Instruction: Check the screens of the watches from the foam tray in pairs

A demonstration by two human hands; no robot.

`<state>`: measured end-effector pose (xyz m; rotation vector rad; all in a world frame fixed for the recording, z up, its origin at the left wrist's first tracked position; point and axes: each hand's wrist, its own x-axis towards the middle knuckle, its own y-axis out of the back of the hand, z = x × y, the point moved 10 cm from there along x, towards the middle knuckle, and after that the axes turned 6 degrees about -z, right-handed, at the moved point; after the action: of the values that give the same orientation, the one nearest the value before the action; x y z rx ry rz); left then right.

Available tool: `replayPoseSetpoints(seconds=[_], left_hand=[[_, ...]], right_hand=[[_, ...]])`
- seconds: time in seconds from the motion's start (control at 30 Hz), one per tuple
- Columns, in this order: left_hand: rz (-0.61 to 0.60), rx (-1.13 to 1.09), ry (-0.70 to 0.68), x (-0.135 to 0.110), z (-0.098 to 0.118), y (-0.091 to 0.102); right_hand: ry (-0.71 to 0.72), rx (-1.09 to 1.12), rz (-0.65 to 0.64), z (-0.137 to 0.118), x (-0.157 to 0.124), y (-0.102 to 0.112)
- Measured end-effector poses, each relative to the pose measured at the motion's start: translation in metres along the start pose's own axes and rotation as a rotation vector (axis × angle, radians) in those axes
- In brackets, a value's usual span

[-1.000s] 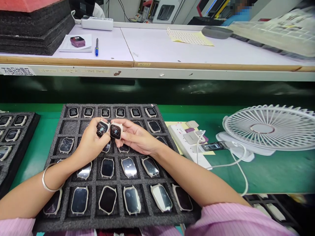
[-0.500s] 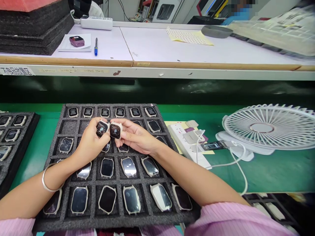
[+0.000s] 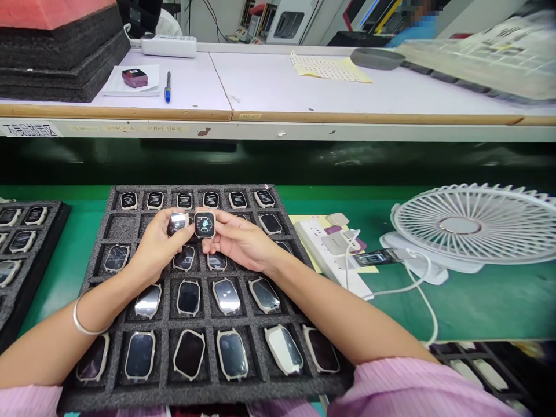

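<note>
My left hand (image 3: 156, 246) pinches a square smartwatch body (image 3: 177, 223) with a cream case, its glossy face catching silvery light. My right hand (image 3: 241, 238) holds a matching watch (image 3: 204, 225) between fingers and thumb, its round-patterned display lit. The two watches sit close together, almost touching, above a dark foam tray (image 3: 204, 389). Its cells hold several rows of similar watches, and some cells beneath my hands are partly hidden. A thin silver bangle (image 3: 84, 315) circles my left wrist.
A second foam tray of watches (image 3: 26, 231) lies to the left. On the right are a power strip (image 3: 325, 249), a white fan (image 3: 460, 226) and a white cable (image 3: 417, 295). A raised bench beyond holds a pen (image 3: 167, 87), and a foam stack (image 3: 56, 63).
The left watch has turned, so its lit display no longer shows and a glossy silvery face shows instead. The right watch has turned its lit face squarely upward. My hands have drawn slightly apart.
</note>
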<state>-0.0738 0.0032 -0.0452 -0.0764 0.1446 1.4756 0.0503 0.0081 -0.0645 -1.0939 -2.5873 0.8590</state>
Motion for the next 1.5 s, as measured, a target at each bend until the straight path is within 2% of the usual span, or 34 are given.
replayPoseSetpoints(seconds=[0.1,0.2,0.37,0.67,0.93,1.5], left_hand=[[-0.029,-0.213,0.135,0.0,-0.011,-0.004],[-0.036,-0.29,0.131,-0.001,-0.009,-0.004],[-0.086,-0.284,0.08,0.0,-0.004,-0.008],[-0.101,-0.275,0.043,0.001,-0.002,-0.008],[-0.11,-0.214,0.016,0.002,0.001,-0.01],[-0.129,-0.226,0.004,0.0,0.004,-0.011]], right_hand=[[-0.029,0.061,0.051,0.002,0.002,0.008],[-0.034,0.06,0.066,0.001,0.003,0.01],[-0.005,0.021,0.102,-0.001,0.002,0.013],[0.068,-0.124,0.189,-0.013,-0.004,0.019],[0.136,-0.21,0.154,-0.019,-0.005,0.012],[0.16,-0.259,0.146,-0.019,-0.004,0.011]])
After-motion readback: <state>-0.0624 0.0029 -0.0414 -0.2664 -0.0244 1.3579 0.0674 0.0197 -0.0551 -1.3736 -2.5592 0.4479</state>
